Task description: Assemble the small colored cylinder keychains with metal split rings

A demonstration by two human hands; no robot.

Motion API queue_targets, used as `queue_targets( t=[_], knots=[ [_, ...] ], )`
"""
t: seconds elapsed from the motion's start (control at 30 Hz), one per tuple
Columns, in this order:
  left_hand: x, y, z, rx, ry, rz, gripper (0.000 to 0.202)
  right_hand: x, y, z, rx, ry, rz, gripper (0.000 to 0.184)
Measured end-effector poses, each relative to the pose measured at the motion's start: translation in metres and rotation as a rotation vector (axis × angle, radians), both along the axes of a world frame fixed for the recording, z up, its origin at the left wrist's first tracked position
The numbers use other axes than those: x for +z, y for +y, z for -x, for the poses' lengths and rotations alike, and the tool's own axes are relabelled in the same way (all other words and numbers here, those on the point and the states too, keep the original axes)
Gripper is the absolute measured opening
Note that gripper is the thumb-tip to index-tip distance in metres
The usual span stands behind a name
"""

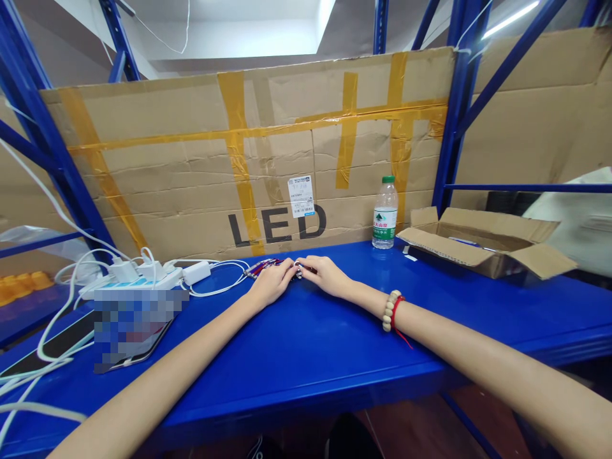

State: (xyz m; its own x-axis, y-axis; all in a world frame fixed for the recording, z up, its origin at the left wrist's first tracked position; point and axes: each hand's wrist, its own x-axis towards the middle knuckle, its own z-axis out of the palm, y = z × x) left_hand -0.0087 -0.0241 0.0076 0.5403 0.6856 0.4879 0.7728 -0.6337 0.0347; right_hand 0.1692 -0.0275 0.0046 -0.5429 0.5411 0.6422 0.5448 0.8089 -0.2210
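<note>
left hand (272,282): palm down on the worktop (310,357), fingers loosely bent, tips resting on the bundle. Real grip or only a touch, cannot tell (pieces too small).
right hand (326,274): palm down too, fingers half curled, tips meeting the left hand's at the bundle's right end. No clear pinch shows, so cannot tell if it has hold of anything.
bundle of thin red and silver pieces (262,265): lies on the worktop toward the back, just in front of the cardboard sheet. It is partly under both sets of fingertips and sticks out left of the left hand toward the white cable.
bracelet (391,310): pale beads plus a red cord, on the right wrist.
water bottle (385,213): upright, green cap, right of the hands, close against the cardboard sheet, apart from both hands.
cardboard box (482,245): open, flaps spread, far right on the worktop, just beside the water bottle.
cardboard sheet (268,153): stands upright behind the worktop, yellow tape strips, "LED" printed, white label (301,196) stuck on it.
power strip (138,277): left side, white plugs in it.
white cable (215,290): loops from the plugs toward the bundle.
flat device (129,325): blurred out, lies flat at left, just in front of the power strip.
rack post (454,127): blue, upright, behind the cardboard box.
</note>
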Motion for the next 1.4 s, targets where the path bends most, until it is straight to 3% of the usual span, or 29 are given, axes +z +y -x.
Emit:
queue_targets(
  t=[0.37,1.0,1.17,1.4],
  knots=[
    [-0.002,0.002,-0.001,-0.006,0.017,-0.029,0.030,0.000,0.004,-0.001,-0.049,0.232,0.085,0.024],
    [-0.004,0.002,0.000,0.056,0.172,-0.135,0.035,0.001,0.001,-0.001,-0.054,0.187,0.154,0.024],
    [-0.003,-0.001,-0.003,0.114,0.225,-0.151,0.037,0.000,0.005,-0.001,-0.003,0.221,0.182,0.024],
    [0.000,-0.005,-0.006,0.216,0.207,-0.131,0.038,-0.005,0.014,-0.001,-0.020,0.207,0.102,0.026]
  ],
)
